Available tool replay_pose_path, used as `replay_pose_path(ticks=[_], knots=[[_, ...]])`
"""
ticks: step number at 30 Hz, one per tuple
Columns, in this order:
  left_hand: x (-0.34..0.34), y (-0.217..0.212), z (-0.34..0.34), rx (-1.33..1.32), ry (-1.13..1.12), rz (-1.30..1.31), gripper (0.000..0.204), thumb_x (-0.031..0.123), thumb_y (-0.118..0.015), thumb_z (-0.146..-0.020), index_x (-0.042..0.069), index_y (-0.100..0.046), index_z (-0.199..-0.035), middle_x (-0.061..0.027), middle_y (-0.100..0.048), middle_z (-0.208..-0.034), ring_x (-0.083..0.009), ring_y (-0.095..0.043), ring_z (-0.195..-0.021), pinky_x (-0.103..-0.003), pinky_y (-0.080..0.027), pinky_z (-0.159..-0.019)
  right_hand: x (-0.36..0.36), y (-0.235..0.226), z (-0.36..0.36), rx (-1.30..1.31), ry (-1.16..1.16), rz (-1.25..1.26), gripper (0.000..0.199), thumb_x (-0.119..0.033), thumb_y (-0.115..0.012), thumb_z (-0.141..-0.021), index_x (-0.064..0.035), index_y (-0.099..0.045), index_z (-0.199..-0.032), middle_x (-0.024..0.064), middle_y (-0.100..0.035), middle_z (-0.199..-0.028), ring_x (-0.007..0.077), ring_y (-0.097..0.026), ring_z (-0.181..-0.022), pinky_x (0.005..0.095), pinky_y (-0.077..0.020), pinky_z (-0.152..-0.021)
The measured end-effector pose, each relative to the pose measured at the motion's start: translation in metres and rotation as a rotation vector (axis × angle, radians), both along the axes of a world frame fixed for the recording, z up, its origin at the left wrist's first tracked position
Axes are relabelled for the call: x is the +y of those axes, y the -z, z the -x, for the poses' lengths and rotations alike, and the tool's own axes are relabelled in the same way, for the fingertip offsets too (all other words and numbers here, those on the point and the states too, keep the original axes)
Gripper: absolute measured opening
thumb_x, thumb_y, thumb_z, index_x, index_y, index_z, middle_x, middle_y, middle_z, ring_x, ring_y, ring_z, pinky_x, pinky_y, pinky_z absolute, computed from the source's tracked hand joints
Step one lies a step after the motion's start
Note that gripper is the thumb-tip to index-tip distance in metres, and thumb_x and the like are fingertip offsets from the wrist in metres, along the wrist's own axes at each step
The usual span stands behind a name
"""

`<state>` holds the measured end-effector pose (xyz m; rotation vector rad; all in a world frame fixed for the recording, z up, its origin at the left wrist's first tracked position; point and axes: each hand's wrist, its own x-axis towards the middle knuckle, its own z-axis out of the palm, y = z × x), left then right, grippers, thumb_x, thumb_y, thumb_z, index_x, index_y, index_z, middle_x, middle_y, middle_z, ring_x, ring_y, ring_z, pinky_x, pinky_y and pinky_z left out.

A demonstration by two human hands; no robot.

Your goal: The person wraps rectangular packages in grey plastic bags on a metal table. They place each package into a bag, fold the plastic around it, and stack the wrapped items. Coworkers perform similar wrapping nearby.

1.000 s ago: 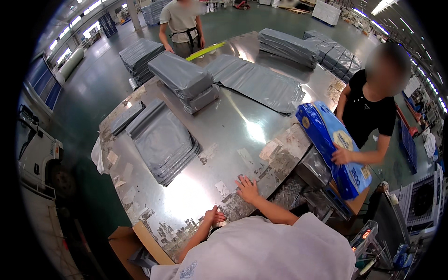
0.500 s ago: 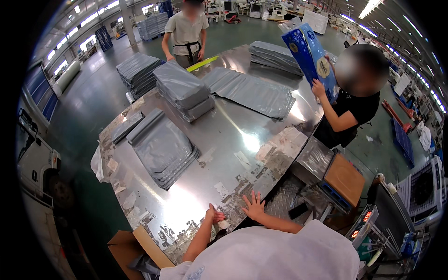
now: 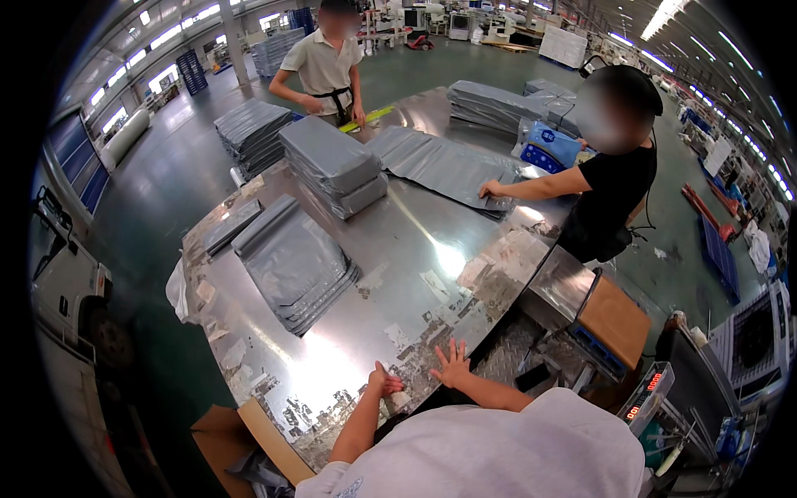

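My left hand [image 3: 384,382] rests at the near edge of the metal table [image 3: 390,282], fingers extended together and holding nothing. To its right, my right hand [image 3: 451,366] lies with fingers spread on the table's worn edge. Nearest to both is a fanned stack of grey plastic bags [image 3: 292,257], farther left on the table and apart from my hands. A narrow grey folded bundle [image 3: 233,226] sits beside that stack.
Thick grey bundles [image 3: 332,162] and a flat grey bag stack [image 3: 448,170] cover the far side. A co-worker in black [image 3: 618,178] stands right, another person [image 3: 328,66] at the far edge. A brown-topped scale [image 3: 613,319] and an open carton [image 3: 249,444] flank me.
The co-worker in black has lowered the blue package to the table and reached one hand onto the flat bag stack. The far person's arm has bent. My hands stay in place.
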<state>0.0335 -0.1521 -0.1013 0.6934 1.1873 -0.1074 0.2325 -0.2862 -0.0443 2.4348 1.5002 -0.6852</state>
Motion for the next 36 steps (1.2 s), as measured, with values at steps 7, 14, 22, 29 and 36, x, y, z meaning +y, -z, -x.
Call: replay_pose_path(ticks=[7, 14, 22, 29, 36], knots=[[0.002, 0.015, 0.005, -0.055, -0.014, 0.043, 0.099, 0.074, -0.006, -0.072, -0.011, -0.056, -0.084, -0.0232, -0.061, -0.077, -0.0326, -0.059, -0.057, -0.032, -0.045, -0.049, 0.002, -0.006, 0.002, -0.017, -0.013, 0.042, 0.075, -0.063, -0.029, -0.079, -0.0269, 0.005, -0.135, 0.0173, 0.018, -0.138, 0.0422, 0.014, -0.125, 0.0560, -0.0247, -0.091], [0.002, 0.009, 0.001, -0.023, -0.021, 0.048, 0.098, 0.073, -0.007, -0.072, -0.011, -0.057, -0.083, -0.0226, -0.061, -0.077, -0.0323, -0.059, -0.058, -0.030, -0.042, -0.045, 0.002, -0.003, 0.001, -0.029, -0.007, 0.045, 0.076, -0.063, -0.030, -0.079, -0.0272, 0.005, -0.135, 0.0170, 0.018, -0.138, 0.0420, 0.013, -0.125, 0.0553, -0.0254, -0.091], [0.003, 0.016, 0.004, -0.020, 0.001, 0.022, 0.096, 0.072, -0.006, -0.073, -0.009, -0.058, -0.081, -0.0211, -0.062, -0.076, -0.0305, -0.060, -0.058, -0.029, -0.041, -0.044, 0.003, -0.005, -0.001, -0.009, -0.023, 0.068, 0.075, -0.063, -0.028, -0.079, -0.0264, 0.007, -0.135, 0.0167, 0.017, -0.138, 0.0418, 0.013, -0.125, 0.0544, -0.0263, -0.091], [0.001, -0.002, 0.000, -0.013, 0.031, 0.023, 0.096, 0.071, -0.004, -0.073, -0.007, -0.058, -0.082, -0.0197, -0.062, -0.077, -0.0283, -0.061, -0.059, -0.028, -0.040, -0.044, 0.002, -0.003, -0.001, -0.041, -0.019, 0.053, 0.076, -0.064, -0.028, -0.079, -0.0267, 0.006, -0.135, 0.0171, 0.016, -0.138, 0.0425, 0.014, -0.125, 0.0541, -0.0282, -0.089], [0.002, 0.006, 0.005, -0.016, 0.057, -0.004, 0.097, 0.072, -0.004, -0.073, -0.008, -0.058, -0.084, -0.0189, -0.063, -0.079, -0.0282, -0.062, -0.061, -0.028, -0.042, -0.045, 0.000, 0.007, 0.000, -0.052, -0.028, -0.030, 0.076, -0.064, -0.031, -0.078, -0.0266, 0.002, -0.136, 0.0175, 0.014, -0.138, 0.0435, 0.012, -0.125, 0.0554, -0.0290, -0.088]])
